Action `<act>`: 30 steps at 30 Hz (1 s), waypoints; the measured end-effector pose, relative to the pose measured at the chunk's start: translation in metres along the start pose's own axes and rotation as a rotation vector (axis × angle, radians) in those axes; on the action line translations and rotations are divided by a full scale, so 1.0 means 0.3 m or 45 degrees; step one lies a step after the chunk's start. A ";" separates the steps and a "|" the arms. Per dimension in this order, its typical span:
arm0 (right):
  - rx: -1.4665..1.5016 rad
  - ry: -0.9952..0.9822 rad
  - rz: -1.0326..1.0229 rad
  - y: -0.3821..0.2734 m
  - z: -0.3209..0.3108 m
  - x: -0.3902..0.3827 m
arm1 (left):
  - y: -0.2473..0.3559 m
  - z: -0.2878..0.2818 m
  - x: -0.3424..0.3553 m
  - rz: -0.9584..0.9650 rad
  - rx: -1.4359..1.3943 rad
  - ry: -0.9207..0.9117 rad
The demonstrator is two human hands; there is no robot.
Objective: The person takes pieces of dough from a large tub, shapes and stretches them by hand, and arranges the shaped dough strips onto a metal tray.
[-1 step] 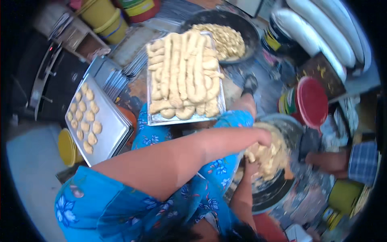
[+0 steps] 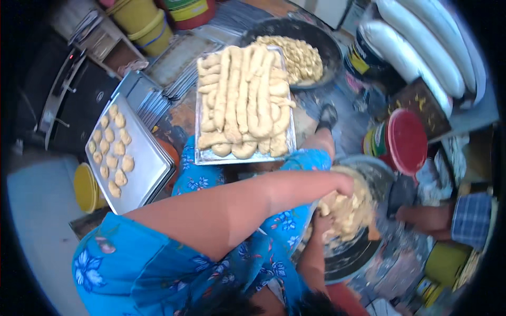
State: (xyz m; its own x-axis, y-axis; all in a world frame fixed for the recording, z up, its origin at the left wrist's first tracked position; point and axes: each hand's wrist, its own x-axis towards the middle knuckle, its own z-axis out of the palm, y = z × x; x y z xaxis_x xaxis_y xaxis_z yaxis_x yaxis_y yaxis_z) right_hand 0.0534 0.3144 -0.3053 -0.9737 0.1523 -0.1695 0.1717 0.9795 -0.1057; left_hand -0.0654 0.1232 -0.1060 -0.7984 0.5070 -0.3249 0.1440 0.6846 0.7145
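Note:
A wide black basin (image 2: 350, 260) stands on the floor at my right, holding a mass of pale, sticky dough (image 2: 358, 208). Across my lap stretches my left arm, and my left hand (image 2: 342, 185) is closed on the dough at the far side, its fingertips hidden. Nearer to me, my right hand (image 2: 322, 222) reaches up into the same dough with its fingers curled against a lump. Rolled dough strips (image 2: 242, 95) lie piled on a metal tray (image 2: 245, 158) in front of my knees.
At the left, a stack of baking trays (image 2: 139, 184) carries small dough balls (image 2: 112, 162). Another black basin (image 2: 329, 66) with chopped dough pieces stands beyond the strips. A red-lidded bucket (image 2: 407, 142) and white sacks (image 2: 411, 63) are at the right. Another person's leg (image 2: 429, 217) shows there.
The view has shifted slightly, so the tray and basins sit a little differently in the picture. My right hand has moved slightly within the dough; my left hand stays about where it was.

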 end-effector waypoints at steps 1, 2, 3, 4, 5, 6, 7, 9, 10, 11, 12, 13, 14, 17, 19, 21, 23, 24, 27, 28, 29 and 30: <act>0.006 -0.004 -0.096 0.019 0.066 -0.025 | -0.002 -0.005 -0.011 0.009 0.018 0.047; 0.010 -0.013 -0.171 0.006 0.075 -0.067 | 0.002 -0.012 -0.022 0.027 0.038 0.074; 0.025 -0.058 -0.153 0.016 0.079 -0.114 | 0.000 -0.017 -0.032 0.029 0.048 0.106; 0.039 -0.127 -0.178 -0.019 0.026 -0.147 | -0.035 -0.035 -0.073 -0.029 -0.019 0.144; 0.036 -0.106 -0.191 -0.001 -0.033 -0.143 | -0.023 -0.045 -0.093 -0.038 -0.080 0.156; 0.143 -0.240 -0.065 0.024 -0.087 -0.134 | -0.021 -0.048 -0.102 -0.033 -0.082 0.184; 0.251 -0.364 0.084 0.069 -0.128 -0.126 | -0.017 -0.037 -0.091 -0.013 -0.095 0.186; 0.274 -0.457 0.133 0.182 -0.090 -0.026 | -0.033 -0.013 -0.067 -0.004 -0.126 0.236; 0.328 -0.578 0.218 0.237 -0.065 0.000 | -0.003 -0.018 -0.072 0.021 -0.125 0.232; 0.759 -0.681 0.320 0.174 -0.117 -0.020 | -0.011 -0.039 -0.094 0.000 -0.151 0.206; 0.757 -0.687 0.307 0.106 -0.175 -0.048 | -0.016 -0.051 -0.122 -0.020 -0.176 0.181; 1.361 -0.759 0.434 0.010 -0.273 -0.074 | -0.018 -0.065 -0.166 -0.039 -0.185 0.219; 1.997 -0.766 0.593 -0.012 -0.329 -0.094 | 0.013 -0.054 -0.185 0.103 -0.080 0.297; 1.752 -0.590 0.253 -0.106 -0.536 -0.080 | 0.021 0.014 -0.248 0.847 0.115 0.713; 1.154 -0.145 -0.490 -0.223 -0.785 -0.140 | 0.072 0.067 -0.281 0.847 -0.056 0.743; 1.300 0.091 -0.756 -0.303 -1.030 -0.254 | 0.158 0.057 -0.313 0.891 -0.237 0.719; 1.367 0.532 -0.753 -0.305 -1.134 -0.234 | 0.273 -0.026 -0.360 0.727 -0.588 0.370; 1.682 0.711 -0.871 -0.318 -1.167 -0.230 | 0.334 -0.070 -0.388 0.703 -0.747 0.440; 2.088 0.740 -0.711 -0.517 -1.230 -0.278 | 0.513 -0.243 -0.478 0.925 -0.941 0.909; 2.287 0.502 -0.473 -0.545 -1.169 -0.254 | 0.555 -0.316 -0.510 1.072 -0.852 1.181; 1.739 0.439 -0.708 -0.542 -1.070 -0.216 | 0.611 -0.433 -0.659 0.857 -1.324 0.840; 1.175 0.381 -0.884 -0.531 -0.963 -0.168 | 0.614 -0.508 -0.677 1.046 -1.477 0.879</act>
State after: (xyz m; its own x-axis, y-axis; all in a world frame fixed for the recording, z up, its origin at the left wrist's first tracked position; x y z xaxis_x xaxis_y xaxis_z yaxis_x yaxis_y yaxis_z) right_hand 0.0319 0.1888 0.0032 -0.8761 -0.2279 0.4249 -0.4822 0.4185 -0.7697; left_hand 0.0342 0.0666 0.1862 -0.8793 -0.0256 0.4756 0.4047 -0.5666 0.7177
